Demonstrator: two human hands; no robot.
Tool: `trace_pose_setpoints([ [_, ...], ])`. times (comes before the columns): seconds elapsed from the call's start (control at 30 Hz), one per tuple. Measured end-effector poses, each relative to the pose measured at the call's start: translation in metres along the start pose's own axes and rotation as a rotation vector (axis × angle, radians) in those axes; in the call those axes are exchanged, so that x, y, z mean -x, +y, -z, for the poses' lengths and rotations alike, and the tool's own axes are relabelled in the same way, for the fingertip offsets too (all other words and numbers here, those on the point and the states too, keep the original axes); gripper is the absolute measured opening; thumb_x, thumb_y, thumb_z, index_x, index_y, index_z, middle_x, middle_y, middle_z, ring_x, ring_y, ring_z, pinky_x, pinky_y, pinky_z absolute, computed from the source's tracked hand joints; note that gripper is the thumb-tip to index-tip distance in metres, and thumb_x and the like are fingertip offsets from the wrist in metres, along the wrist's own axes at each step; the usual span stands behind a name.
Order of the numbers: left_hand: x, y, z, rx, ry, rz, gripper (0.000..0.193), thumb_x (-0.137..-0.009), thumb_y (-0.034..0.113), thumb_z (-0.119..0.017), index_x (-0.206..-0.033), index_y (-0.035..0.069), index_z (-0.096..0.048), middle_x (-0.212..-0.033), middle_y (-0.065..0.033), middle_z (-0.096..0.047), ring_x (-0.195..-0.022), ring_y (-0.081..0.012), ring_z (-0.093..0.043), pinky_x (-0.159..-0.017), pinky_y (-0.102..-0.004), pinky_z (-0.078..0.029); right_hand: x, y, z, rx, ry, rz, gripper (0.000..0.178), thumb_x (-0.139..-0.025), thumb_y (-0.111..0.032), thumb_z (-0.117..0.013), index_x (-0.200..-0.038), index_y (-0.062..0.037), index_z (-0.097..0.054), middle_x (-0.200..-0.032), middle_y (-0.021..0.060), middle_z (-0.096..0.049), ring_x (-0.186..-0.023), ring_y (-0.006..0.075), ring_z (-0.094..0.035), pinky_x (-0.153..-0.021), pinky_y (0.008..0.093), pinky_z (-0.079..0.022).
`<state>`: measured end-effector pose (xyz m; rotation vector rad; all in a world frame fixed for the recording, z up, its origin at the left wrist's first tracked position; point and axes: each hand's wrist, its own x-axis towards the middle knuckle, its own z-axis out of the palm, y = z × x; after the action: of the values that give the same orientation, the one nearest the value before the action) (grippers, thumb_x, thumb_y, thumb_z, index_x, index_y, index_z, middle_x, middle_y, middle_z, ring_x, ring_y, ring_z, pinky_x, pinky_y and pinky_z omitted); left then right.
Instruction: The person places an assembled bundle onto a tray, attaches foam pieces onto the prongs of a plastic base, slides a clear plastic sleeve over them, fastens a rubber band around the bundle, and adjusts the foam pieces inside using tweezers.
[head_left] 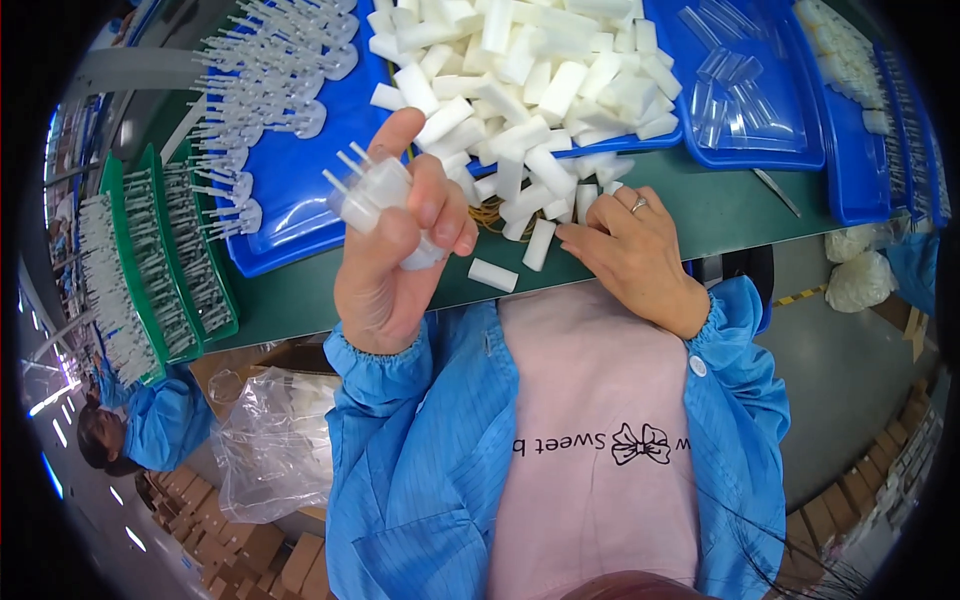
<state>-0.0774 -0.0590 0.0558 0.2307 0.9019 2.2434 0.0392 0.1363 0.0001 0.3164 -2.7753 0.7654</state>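
Note:
My left hand (395,245) is raised over the table's near edge, thumb and fingers closed around a translucent plastic part (375,195). Thin white prongs stick out of its upper left side, and its lower end shows below the fingers. On the right, my right hand (640,255) is low at the table, fingers curled together beside loose white foam-like blocks. One upright block (587,203) stands against its fingertips, while another block (538,246) leans just left of them. Whatever the right fingers enclose is hidden. A single block (493,275) lies nearer the edge.
White blocks heap over a blue tray (600,146) and spill onto the green table (725,225). Pronged clear parts fill a left blue tray (290,255); clear tubes lie in a right one (760,155). Green racks (150,260) stand far left. A tweezer-like tool (777,192) lies right.

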Motion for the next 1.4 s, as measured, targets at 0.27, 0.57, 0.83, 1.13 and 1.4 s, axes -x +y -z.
trace_pose_setpoints([
  [0.27,0.000,-0.002,0.005,-0.048,0.047,0.038,0.072,-0.078,0.026,-0.072,-0.135,0.004,-0.033,-0.080,-0.0004,-0.046,-0.072,-0.0139,-0.047,-0.065,-0.0308,-0.043,-0.004,0.001,-0.015,0.126,0.042,0.046,0.014,-0.073,-0.010,-0.059,-0.086,-0.0114,-0.062,-0.078,0.0030,-0.046,-0.075,0.0179,-0.050,-0.070,0.0323,-0.037],
  [0.57,0.000,-0.010,0.000,-0.088,0.059,-0.003,0.061,-0.079,0.017,-0.067,-0.130,0.003,-0.037,-0.077,-0.0023,-0.048,-0.070,-0.0150,-0.050,-0.064,-0.0314,-0.045,-0.013,0.007,0.021,-0.509,0.157,-0.415,0.004,-0.075,-0.005,-0.066,-0.078,-0.0045,-0.063,-0.073,0.0033,-0.052,-0.064,0.0150,-0.046,-0.058,0.0264,-0.035],
  [0.83,0.001,-0.026,-0.014,-0.584,0.028,0.006,0.050,-0.066,-0.005,-0.076,-0.111,0.001,-0.055,-0.080,-0.0032,-0.059,-0.074,-0.0082,-0.056,-0.066,-0.0216,-0.046,-0.007,0.021,0.029,-0.653,0.195,-0.444,0.006,-0.078,-0.006,-0.066,-0.077,-0.0018,-0.062,-0.074,0.0003,-0.052,-0.064,0.0090,-0.042,-0.056,0.0225,-0.033],
  [1.13,-0.007,-0.052,-0.016,-0.952,-0.068,-0.155,0.056,-0.066,-0.006,-0.074,-0.117,0.000,-0.053,-0.106,-0.0086,-0.063,-0.073,-0.0064,-0.056,-0.066,-0.0194,-0.046,-0.005,0.017,0.034,-0.844,0.302,-0.477,0.014,-0.089,-0.013,-0.059,-0.083,-0.0012,-0.057,-0.083,0.0006,-0.054,-0.075,0.0069,-0.046,-0.068,0.0207,-0.038],
  [1.4,-0.021,-0.061,-0.026,-0.641,-0.042,0.037,0.070,-0.070,0.003,-0.075,-0.132,0.006,-0.043,-0.104,-0.0061,-0.061,-0.099,-0.0134,-0.058,-0.085,-0.0273,-0.047,-0.016,0.005,0.033,-0.993,0.281,-0.454,0.013,-0.091,-0.015,-0.058,-0.093,-0.0021,-0.055,-0.084,0.0007,-0.056,-0.076,0.0063,-0.051,-0.070,0.0202,-0.041],
])
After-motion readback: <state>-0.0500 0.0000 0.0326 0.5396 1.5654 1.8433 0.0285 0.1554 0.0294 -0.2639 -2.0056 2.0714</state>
